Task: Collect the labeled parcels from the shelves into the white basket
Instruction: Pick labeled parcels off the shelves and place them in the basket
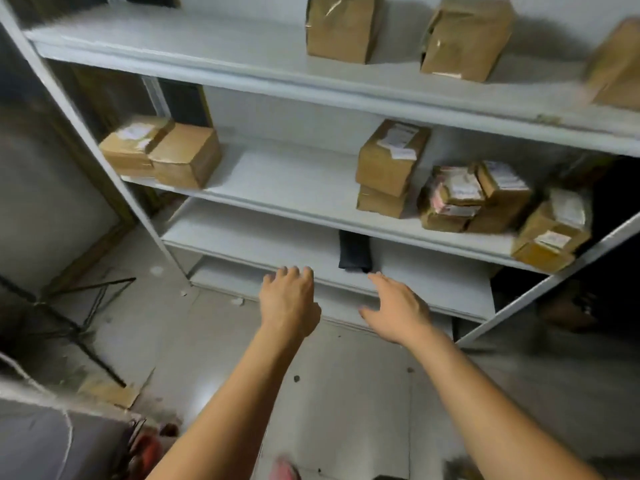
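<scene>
Forearms, both bare, reach forward and down from the lower edge of the head view toward the bottom of a white shelving unit (294, 181).

Left grip (289, 299): back of the hand uppermost, fingers loosely bent at the tips, holding nothing. It hangs in front of the lowest boards. Contact with them cannot be confirmed.

Right grip (398, 310): close beside the left grip, palm down, fingers stretched forward, thumb spread toward the left grip. It holds nothing.

A black pouch (355, 251) lies on the lower shelf, just beyond the right grip's fingertips.

The task items sit one shelf higher, above and beyond both grips, well apart from them:
- Above and left of the left grip is a labeled parcel (133, 143), touching a plain box (185, 154).
- Above the right grip is a labeled box (391, 157), stacked on a second box (381, 202).
- Further right of the right grip is a cluster of labeled parcels (478, 199).
- At the shelf's right end is a labeled pair (554, 230), one on the other.

Three brown boxes (341, 27) stand on the top shelf, farthest from both grips. No labels show on their visible faces.

On the floor, left of the left grip, are dark tripod legs (69, 306) and a cardboard scrap (107, 389).
</scene>
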